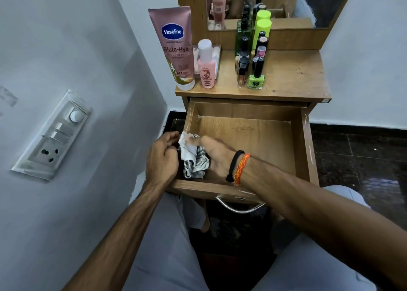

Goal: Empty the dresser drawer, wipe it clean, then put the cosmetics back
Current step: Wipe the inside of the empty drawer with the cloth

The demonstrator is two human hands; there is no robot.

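Observation:
The wooden drawer (306,149) is pulled out, and its bare floor holds nothing but a crumpled black-and-white cloth (193,160) in the near left corner. My right hand (217,156) presses on that cloth from the right. My left hand (161,156) grips the drawer's left wall, fingers touching the cloth's edge. On the dresser top (293,79) stand a pink Vaseline tube (174,46), a small pink bottle (206,64), a green perfume bottle (243,37), a neon-capped can (262,31) and several nail polishes, the nearest a green one (256,75).
A mirror (279,2) rises behind the cosmetics. The wall with a switch panel (52,134) is close on the left. A metal drawer handle (240,206) faces my knees. Dark floor lies to the right.

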